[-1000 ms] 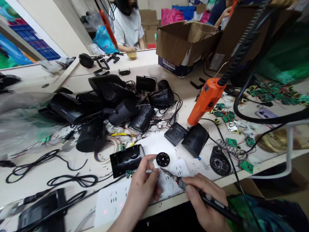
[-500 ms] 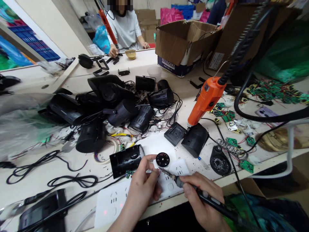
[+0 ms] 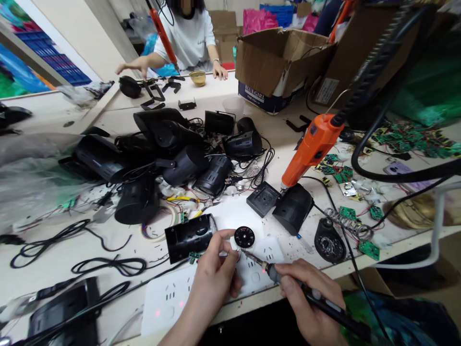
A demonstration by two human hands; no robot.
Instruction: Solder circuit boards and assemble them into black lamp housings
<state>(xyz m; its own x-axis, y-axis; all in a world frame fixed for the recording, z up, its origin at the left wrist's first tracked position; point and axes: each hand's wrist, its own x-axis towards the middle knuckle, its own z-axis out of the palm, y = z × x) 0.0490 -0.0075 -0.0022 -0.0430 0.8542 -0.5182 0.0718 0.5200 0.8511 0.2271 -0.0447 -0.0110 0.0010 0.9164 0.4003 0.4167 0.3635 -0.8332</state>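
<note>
Fingers [image 3: 297,270] of the right grip [image 3: 307,309] partly hide the soldering iron [image 3: 272,273].

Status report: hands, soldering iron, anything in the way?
Right hand gripping soldering iron. Left hand beside black disc. Orange screwdriver beyond, away from both hands.

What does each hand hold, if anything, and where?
The right hand holds the soldering iron by its handle; whether the left hand holds anything cannot be told.

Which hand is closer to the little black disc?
Left. The left hand is beside the black disc, on its left; the right hand is farther, lower right, holding a soldering iron.
</note>
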